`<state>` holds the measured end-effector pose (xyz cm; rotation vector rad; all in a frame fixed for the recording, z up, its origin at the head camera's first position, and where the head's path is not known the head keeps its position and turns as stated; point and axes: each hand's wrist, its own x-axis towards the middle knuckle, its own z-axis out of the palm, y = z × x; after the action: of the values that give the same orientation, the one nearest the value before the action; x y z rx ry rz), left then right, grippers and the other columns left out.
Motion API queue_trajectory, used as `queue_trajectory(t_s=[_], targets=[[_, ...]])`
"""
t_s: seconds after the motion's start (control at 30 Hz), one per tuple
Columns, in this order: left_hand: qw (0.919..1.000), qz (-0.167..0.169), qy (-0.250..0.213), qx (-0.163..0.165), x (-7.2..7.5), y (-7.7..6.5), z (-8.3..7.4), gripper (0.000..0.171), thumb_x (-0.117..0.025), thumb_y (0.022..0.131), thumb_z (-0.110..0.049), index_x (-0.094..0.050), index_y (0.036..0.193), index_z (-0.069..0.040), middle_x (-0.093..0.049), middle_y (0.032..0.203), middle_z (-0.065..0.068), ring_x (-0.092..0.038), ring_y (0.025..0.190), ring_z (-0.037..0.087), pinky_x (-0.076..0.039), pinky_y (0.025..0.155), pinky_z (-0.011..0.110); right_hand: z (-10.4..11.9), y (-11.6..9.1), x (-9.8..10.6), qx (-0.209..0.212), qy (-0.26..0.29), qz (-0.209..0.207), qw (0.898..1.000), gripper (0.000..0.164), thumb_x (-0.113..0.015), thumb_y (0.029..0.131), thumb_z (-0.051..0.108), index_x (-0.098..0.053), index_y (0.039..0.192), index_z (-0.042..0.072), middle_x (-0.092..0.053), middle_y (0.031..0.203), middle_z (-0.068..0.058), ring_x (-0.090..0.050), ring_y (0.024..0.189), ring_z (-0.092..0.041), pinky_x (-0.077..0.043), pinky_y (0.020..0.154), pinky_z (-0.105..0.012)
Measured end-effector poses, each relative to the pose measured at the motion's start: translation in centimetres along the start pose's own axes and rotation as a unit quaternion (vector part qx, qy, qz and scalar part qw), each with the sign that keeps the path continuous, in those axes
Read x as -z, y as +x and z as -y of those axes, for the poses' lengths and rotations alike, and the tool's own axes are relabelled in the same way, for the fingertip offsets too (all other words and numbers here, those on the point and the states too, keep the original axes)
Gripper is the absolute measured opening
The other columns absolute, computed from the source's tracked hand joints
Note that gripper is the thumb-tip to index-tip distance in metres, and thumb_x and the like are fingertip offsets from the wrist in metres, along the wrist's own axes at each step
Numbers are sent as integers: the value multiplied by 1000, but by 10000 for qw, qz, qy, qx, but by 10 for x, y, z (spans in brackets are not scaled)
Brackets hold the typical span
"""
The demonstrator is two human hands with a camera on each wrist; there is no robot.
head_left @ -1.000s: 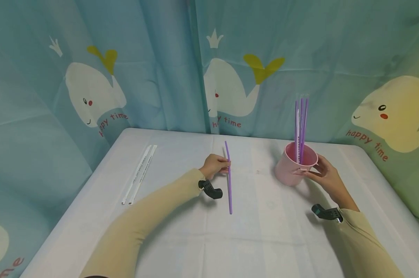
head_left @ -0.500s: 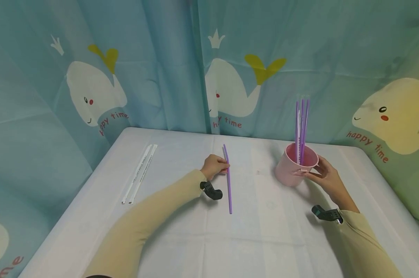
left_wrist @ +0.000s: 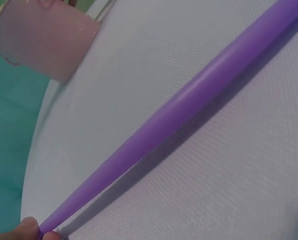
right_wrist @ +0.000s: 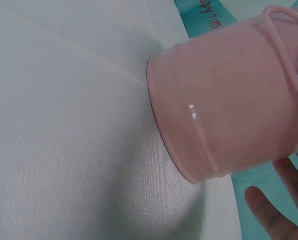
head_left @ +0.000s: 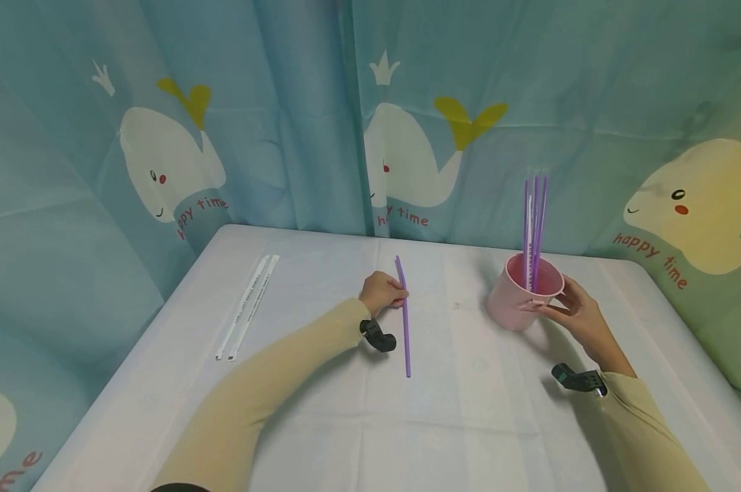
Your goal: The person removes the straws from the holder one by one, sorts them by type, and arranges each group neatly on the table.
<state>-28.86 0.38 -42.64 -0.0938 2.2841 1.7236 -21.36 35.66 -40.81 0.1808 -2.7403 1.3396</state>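
My left hand (head_left: 383, 292) pinches a long purple straw (head_left: 407, 335) near its upper part, between thumb and finger. In the left wrist view the straw (left_wrist: 188, 100) runs diagonally close over the white cloth, its shadow beside it. My right hand (head_left: 582, 318) holds the side of a pink bucket (head_left: 512, 304) by its rim and small handle. Several purple straws (head_left: 538, 225) and one in a white printed wrapper (head_left: 529, 239) stand upright in the bucket. In the right wrist view the bucket (right_wrist: 228, 105) fills the right side, with fingers (right_wrist: 268, 210) below it.
Two straws in white paper wrappers (head_left: 245, 307) lie side by side at the left of the white table (head_left: 444, 424). A blue-green curtain (head_left: 297, 137) with printed whales hangs behind the table and along both sides.
My left hand has shifted slightly; the straw's upper end has dropped a little towards the table. The right hand and the bucket stay in place.
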Motion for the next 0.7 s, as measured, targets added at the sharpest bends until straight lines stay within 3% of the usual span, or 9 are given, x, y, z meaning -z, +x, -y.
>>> queue_trajectory(t_s=[0.2, 0.43, 0.7], targets=[[9999, -42, 118, 67, -2, 3, -2, 18, -70, 80, 3, -67, 96, 10, -70, 84, 19, -56, 47, 3, -53, 52, 14, 1, 1, 0, -34, 38, -16, 10000, 78, -66, 89, 24, -19, 151, 14, -31, 148, -24, -42, 129, -35, -42, 80, 1], [9997, -12, 237, 18, -2, 6, 0, 18, -72, 78, 3, -66, 94, 10, -66, 76, 13, -56, 46, 3, -52, 51, 13, 2, 1, 0, -51, 35, -5, 10000, 78, -65, 89, 23, -19, 151, 13, -30, 148, -24, -41, 130, -35, -42, 80, 1], [9999, 15, 170, -24, 0, 5, 0, 18, -71, 79, 2, -67, 95, 10, -70, 82, 19, -57, 46, 3, -52, 51, 13, 3, 0, 0, 48, 129, -9, 9999, 77, -65, 89, 21, -20, 151, 14, -31, 149, -22, -45, 129, -26, -43, 81, 0]])
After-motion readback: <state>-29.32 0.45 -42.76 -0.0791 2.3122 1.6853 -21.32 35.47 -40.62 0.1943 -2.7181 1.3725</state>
